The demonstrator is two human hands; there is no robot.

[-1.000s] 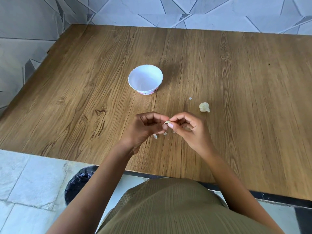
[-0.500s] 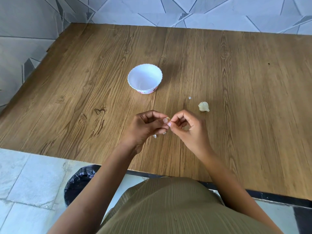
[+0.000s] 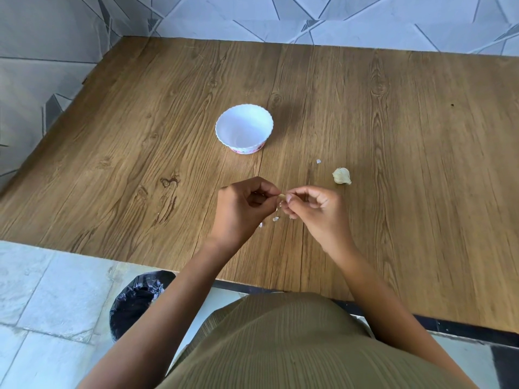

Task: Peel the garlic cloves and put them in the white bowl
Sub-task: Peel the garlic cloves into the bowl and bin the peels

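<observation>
Over the wooden table (image 3: 393,192), my left hand (image 3: 243,210) and my right hand (image 3: 314,213) meet fingertip to fingertip. Both pinch a small garlic clove (image 3: 282,195), of which only a pale tip shows between the fingers. The white bowl (image 3: 244,128) with a scalloped rim stands beyond my hands; I see nothing inside it. Another garlic piece (image 3: 341,176), still in its skin, lies on the table to the right of my right hand.
Small bits of garlic skin (image 3: 275,219) lie on the table under my hands, and one flake (image 3: 318,161) lies near the unpeeled piece. A bin with a black liner (image 3: 137,299) stands on the tiled floor below the table's near edge.
My hands have stayed together on the clove, with small finger movements. The bowl and the other garlic piece have not moved.
</observation>
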